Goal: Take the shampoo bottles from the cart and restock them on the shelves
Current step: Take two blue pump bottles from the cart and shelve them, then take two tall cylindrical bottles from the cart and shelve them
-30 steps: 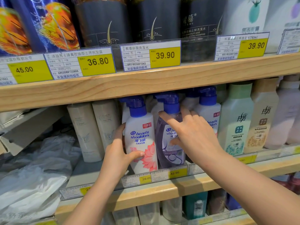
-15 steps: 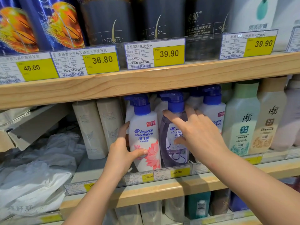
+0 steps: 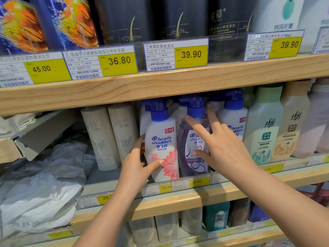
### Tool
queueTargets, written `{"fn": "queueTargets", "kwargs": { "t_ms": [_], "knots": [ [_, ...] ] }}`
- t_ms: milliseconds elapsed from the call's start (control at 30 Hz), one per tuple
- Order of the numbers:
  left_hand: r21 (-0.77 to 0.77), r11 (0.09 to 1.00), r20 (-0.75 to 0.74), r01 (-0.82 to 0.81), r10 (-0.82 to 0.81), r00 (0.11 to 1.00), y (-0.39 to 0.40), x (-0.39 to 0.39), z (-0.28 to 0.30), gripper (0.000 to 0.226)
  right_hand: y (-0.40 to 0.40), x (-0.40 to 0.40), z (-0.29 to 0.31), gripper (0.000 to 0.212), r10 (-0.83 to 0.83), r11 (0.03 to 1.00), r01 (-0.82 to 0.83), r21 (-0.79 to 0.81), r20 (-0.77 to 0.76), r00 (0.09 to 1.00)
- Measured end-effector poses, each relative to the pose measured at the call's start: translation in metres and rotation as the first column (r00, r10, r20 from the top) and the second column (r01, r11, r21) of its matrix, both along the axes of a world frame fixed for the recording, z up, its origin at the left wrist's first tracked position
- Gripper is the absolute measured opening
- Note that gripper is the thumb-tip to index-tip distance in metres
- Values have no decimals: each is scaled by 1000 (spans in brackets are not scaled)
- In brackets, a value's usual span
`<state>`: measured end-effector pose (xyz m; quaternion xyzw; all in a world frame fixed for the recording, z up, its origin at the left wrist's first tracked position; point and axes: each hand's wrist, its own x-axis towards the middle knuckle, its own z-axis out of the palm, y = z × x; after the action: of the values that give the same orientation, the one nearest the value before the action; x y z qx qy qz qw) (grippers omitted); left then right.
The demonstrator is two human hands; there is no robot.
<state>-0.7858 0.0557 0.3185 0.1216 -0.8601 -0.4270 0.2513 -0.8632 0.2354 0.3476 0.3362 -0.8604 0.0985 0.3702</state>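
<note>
Left hand [image 3: 136, 167]: wrapped round the lower left side of the white Head & Shoulders pump bottle [image 3: 162, 145]; thumb lies across the front on the pink flower print, fingers curl behind the bottle and are mostly hidden.
Right hand [image 3: 223, 148]: fingers spread wide and nearly straight; index fingertip touches the shoulder of the purple Head & Shoulders pump bottle [image 3: 191, 150] just below its blue pump, thumb tip rests on the label; middle finger reaches up past the bottle's right side. No curl round it.
Bottle positions: both stand upright, side by side and touching, at the front edge of the middle wooden shelf [image 3: 178, 198], behind the price-tag strip [image 3: 196, 181].
Neighbours: another white pump bottle [image 3: 235, 122] just right of the purple one; two beige bottles [image 3: 110, 136] to the left; a green-capped bottle [image 3: 263, 129] further right.
Far left: crumpled white plastic bags [image 3: 41, 184].
</note>
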Motion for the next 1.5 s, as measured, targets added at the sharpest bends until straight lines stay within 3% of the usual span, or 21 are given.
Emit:
{"fn": "queueTargets", "kwargs": {
  "t_ms": [300, 567, 767, 1033, 1333, 1500],
  "knots": [
    [-272, 957, -168, -97, 52, 984, 4, 37, -23, 59, 16, 20, -38, 82, 80, 995, -78, 54, -23, 997],
    [-209, 952, -221, -225, 178, 959, 33, 90, -37, 43, 30, 54, -64, 83, 252, 957, -262, 122, 97, 963],
    [-214, 902, -192, -374, 337, 922, 85, 164, -62, 36, 60, 98, -86, 73, 431, 856, -464, 228, 180, 884],
    [-246, 773, 25, -585, 608, 793, 156, 293, -112, 34, 81, 184, -127, 69, 613, 627, -698, 344, 334, 716],
    [-199, 502, 239, -841, 858, 455, 202, 456, -139, 27, 54, 307, -151, 66, 714, 320, -847, 424, 481, 510],
    [-165, 359, 330, -918, 898, 292, 203, 557, -145, 29, 22, 396, -154, 56, 617, 66, -907, 417, 697, 365]
  ]
}}
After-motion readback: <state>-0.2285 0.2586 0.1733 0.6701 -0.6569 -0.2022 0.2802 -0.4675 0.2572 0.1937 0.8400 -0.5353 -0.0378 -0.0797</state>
